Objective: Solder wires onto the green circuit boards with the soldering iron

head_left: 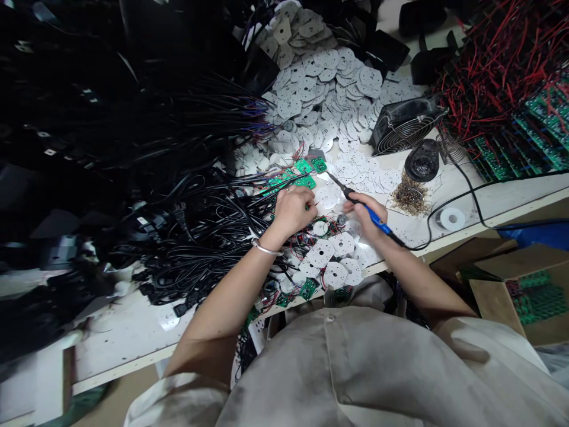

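In my right hand [367, 214] is a blue-handled soldering iron [376, 218], its tip pointing up and left toward a small green circuit board [318, 165]. My left hand [294, 209] is closed, fingertips pinched over the cluttered work spot; what they hold is too small to make out. Just beyond it lie more green circuit boards [304, 181]. Between my hands sits a round white disc [328, 197]. Nearer to me are several white perforated discs [320, 253], mixed with red wires and small boards.
Bundled black cables [195, 255] fill the left side. Behind stands a heap of white discs [311, 89]. To the right are a small fan [402, 124], a dark round dish [422, 160], a solder spool [452, 219], red wires [484, 71] and an open cardboard box [498, 296].
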Tool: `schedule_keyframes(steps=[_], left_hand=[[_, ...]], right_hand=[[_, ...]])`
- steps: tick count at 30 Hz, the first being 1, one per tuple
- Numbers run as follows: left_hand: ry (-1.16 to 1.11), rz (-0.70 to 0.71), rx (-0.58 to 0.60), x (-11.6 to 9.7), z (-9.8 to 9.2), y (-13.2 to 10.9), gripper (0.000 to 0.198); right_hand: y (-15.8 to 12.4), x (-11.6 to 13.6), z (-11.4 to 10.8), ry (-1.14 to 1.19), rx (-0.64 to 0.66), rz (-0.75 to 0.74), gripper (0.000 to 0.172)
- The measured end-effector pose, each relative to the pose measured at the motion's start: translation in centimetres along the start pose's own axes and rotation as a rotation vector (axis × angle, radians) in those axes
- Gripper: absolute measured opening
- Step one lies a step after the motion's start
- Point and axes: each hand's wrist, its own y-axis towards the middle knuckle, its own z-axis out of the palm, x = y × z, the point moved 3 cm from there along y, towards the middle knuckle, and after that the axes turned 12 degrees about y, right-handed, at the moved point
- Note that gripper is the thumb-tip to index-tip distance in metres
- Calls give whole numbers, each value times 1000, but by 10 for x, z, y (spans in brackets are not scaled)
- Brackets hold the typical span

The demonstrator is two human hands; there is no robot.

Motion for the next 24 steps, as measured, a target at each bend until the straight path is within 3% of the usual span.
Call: schedule_keyframes(steps=[5, 10, 14, 20, 24], left_hand=[[-17, 23, -9, 1, -1, -1, 13], [-135, -22, -34, 4, 0, 0, 19], [-14, -55, -48, -4, -1, 2, 19], [117, -57, -18, -12, -4, 4, 22], [128, -39, -21, -10, -2, 2, 22]], right_hand=[[7, 1, 14, -234, 271, -126, 39], [8, -4, 15, -337, 329, -98, 38], [7, -4, 16, -369, 364, -136, 37], [7, -1, 16, -340, 344, -107, 37], [4, 6, 8, -216, 177, -168, 38]])
